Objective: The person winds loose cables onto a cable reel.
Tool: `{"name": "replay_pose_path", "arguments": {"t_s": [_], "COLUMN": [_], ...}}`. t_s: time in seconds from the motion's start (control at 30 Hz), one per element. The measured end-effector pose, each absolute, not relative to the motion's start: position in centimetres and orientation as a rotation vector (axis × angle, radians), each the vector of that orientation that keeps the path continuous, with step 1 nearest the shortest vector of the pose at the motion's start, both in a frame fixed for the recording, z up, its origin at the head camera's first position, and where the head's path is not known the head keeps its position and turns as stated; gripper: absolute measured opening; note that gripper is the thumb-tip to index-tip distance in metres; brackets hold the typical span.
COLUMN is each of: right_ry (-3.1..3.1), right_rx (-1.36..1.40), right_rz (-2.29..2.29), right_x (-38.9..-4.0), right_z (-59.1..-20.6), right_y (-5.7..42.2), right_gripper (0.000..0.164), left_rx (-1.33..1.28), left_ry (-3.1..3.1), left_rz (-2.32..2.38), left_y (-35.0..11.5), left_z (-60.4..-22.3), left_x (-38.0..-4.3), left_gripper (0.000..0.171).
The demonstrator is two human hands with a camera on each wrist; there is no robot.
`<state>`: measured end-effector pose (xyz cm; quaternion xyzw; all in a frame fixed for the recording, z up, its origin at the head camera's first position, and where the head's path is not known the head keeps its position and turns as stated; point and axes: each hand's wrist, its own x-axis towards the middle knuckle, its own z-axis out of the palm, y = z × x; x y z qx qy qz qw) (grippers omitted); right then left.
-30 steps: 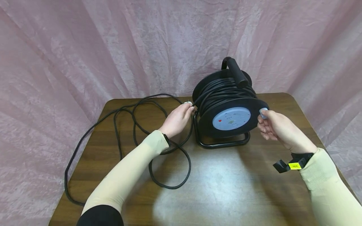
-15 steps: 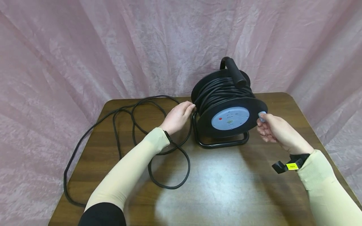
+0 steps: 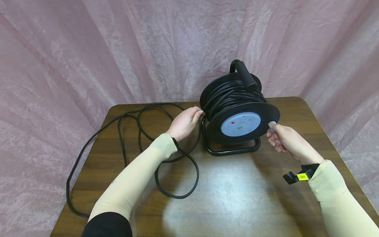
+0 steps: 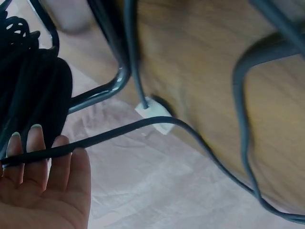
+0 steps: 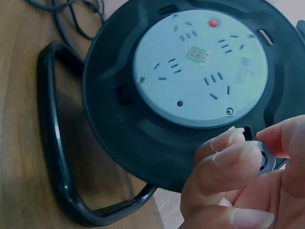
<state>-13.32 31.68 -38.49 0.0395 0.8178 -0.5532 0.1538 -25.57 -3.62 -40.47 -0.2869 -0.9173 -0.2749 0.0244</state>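
A black cable reel [image 3: 214,130] stands at the table's back right, wound with black cable [image 3: 234,93]. Its front disc bears a pale blue socket panel [image 3: 241,124] with a red button [image 5: 213,23]. My right hand [image 3: 285,138] pinches the grey-blue crank knob [image 5: 268,161] near the disc's rim between thumb and fingers. At the reel's left side, my left hand [image 3: 185,122] holds the incoming cable [image 4: 109,138], which runs across its fingers onto the drum. The thumb is mostly hidden in the left wrist view.
Loose cable loops [image 3: 196,179] lie left of the reel on the wooden table [image 3: 231,204], one stretch passing under the left forearm. A white plug [image 4: 155,115] lies near the reel's tubular stand [image 3: 234,152]. A pink curtain [image 3: 165,49] hangs behind.
My right hand has moved the knob down and slightly left, and the disc has turned clockwise with its red button. The rear cable loop has drawn lower. My left hand stays nearly in place.
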Motion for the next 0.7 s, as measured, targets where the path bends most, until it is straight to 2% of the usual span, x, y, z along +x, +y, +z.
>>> {"name": "replay_pose_path", "arguments": {"t_s": [0.13,0.4,0.7], "right_ry": [2.351,2.392,2.422], "right_rx": [0.104,0.097,0.078], "right_rz": [-1.551,-1.476,-1.384], "right_x": [-13.3,-13.3,-13.4], "right_z": [-39.1,-40.1,-41.1], "right_y": [31.6,31.6,31.2], "right_gripper": [0.056,0.063,0.060], "left_rx": [-0.878,-0.880,-0.858], "left_ry": [-2.864,-2.862,-2.906], "left_rz": [-0.845,-0.905,-0.905], "left_y": [-4.2,-4.6,-4.8], "left_z": [-41.2,-41.5,-41.9], "left_x": [-25.7,-26.0,-25.8], "left_gripper": [0.031,0.036,0.031]}}
